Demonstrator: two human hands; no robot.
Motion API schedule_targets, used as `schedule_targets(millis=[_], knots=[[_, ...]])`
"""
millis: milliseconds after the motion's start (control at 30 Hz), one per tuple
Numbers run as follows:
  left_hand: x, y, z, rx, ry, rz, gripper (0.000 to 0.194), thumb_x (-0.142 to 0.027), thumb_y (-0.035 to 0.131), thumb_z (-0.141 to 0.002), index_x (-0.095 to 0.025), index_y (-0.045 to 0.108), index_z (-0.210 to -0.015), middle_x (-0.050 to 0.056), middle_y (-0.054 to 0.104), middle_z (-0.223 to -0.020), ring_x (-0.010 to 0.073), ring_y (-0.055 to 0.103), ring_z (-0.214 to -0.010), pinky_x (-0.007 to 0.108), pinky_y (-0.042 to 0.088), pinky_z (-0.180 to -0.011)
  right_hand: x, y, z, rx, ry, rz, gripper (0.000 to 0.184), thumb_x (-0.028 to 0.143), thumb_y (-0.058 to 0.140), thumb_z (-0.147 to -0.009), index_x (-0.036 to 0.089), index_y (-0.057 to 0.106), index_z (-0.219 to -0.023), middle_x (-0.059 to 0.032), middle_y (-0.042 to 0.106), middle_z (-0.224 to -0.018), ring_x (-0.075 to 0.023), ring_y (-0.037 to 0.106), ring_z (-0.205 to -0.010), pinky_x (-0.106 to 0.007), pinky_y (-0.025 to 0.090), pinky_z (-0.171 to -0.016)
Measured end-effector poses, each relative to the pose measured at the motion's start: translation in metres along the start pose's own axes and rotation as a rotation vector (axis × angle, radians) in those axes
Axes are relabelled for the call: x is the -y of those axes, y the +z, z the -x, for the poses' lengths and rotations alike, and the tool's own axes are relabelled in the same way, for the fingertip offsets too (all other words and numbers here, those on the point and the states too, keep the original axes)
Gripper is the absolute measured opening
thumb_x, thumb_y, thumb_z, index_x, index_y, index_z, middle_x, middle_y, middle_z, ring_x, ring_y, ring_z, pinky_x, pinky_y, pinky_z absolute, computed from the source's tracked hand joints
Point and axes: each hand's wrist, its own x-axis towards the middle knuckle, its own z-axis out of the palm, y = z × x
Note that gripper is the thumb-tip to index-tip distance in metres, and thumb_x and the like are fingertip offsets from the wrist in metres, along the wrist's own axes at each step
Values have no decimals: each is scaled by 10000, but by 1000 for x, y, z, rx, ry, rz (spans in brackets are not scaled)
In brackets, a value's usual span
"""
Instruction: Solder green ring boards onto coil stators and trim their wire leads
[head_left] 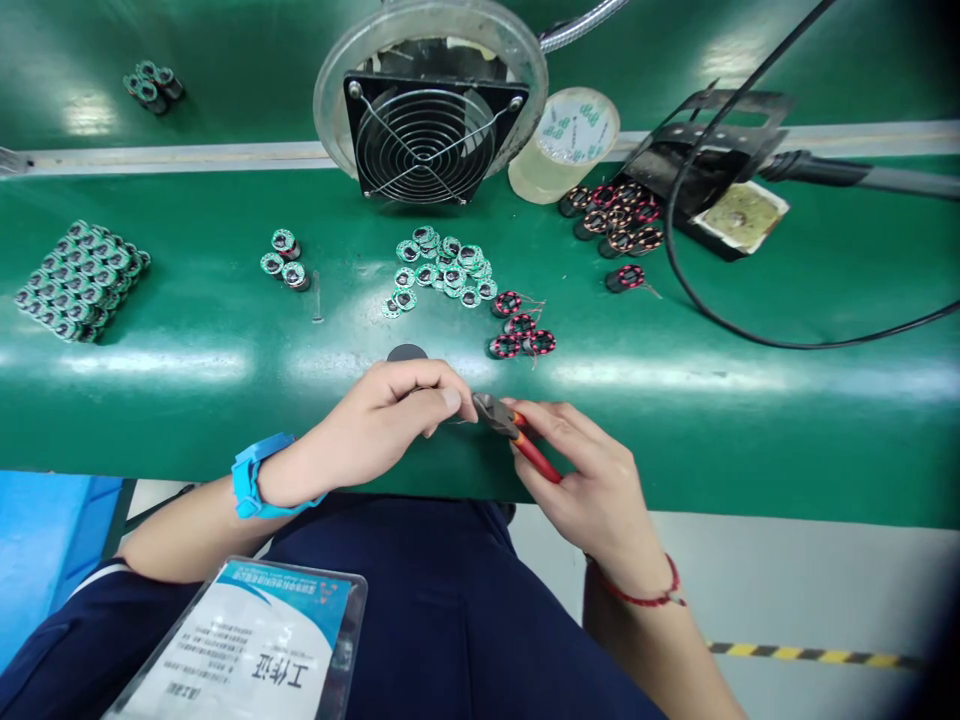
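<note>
Right hand gripping metal pliers with red-and-orange handles above near part of glossy green tabletop; nose at fingertips of left hand, thumb and forefinger pressed together, held item mostly hidden. Beyond: black pink-ringed cylinders, green-rimmed discs, square black fan.

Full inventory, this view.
Workbench: one, green, mid-view
Fan: one, black, back centre
Hose: one, silver, top
Tape roll: one, yellowish, back centre
Soldering-iron stand: one, black, back right
Sponge: one, yellowish, at stand
Soldering iron: one, black-grey, right
Cable: one, black, right
Round circuit boards: many, green, centre
Wound coils: many, pink-copper, right
Board-topped cylinders: many, green-black, left
Pliers: one, red-handled, front centre
Bin: one, blue, left edge
Floor tape: one, black-yellow, lower right
Badge: one, white-blue, bottom left
Wristband: one, blue, left wrist
Bracelet: one, red, right wrist
Trousers: one, navy, bottom
Left hand: one, bare, by pliers
Right hand: one, bare, gripping pliers
</note>
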Motion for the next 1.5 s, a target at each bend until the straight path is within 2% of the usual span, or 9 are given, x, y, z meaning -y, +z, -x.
schedule_targets(millis=[200, 500, 1033, 1267, 1500], knots=[[2, 0, 1, -12, -30, -8, 252, -263, 475, -925, -147, 646, -781, -26, 520, -661, 79, 427, -607, 237, 313, -581, 2, 0, -1, -1, -1, 37, 505, 50, 553, -811, 262, 590, -1269, -69, 725, -1082, -196, 699, -926, -352, 596, -801], [4, 0, 3, -4, -32, 16, 261, -264, 456, -948, -146, 614, -776, -32, 491, -657, 74, 431, -620, 230, 318, -591, 0, 2, 0, -15, -39, 84, 493, 41, 563, -806, 230, 584, -1261, -77, 719, -1058, -189, 683, -914, -335, 585, -800], [4, 1, 3, -14, -22, -17, 244, -266, 455, -942, -150, 594, -778, -34, 485, -664, 77, 428, -616, 239, 318, -592, 6, 0, -1, -43, -44, 105, 542, 71, 569, -811, 287, 569, -1308, -53, 725, -1028, -198, 685, -869, -353, 592, -754], [3, 0, 4, -4, -4, -27, 242, -254, 448, -943, -150, 570, -761, -45, 464, -644, 72, 417, -608, 238, 311, -589, 5, 1, 0, -41, -56, 141, 476, 64, 566, -818, 256, 590, -1253, -62, 725, -1014, -191, 683, -850, -336, 588, -747], [1, 1, 2, -10, -22, 12, 243, -248, 456, -943, -147, 620, -796, -36, 483, -662, 70, 421, -615, 234, 296, -573, 3, 2, 3, -86, -21, 105, 494, 56, 545, -820, 285, 602, -1254, -45, 739, -1022, -191, 706, -860, -330, 593, -754]])
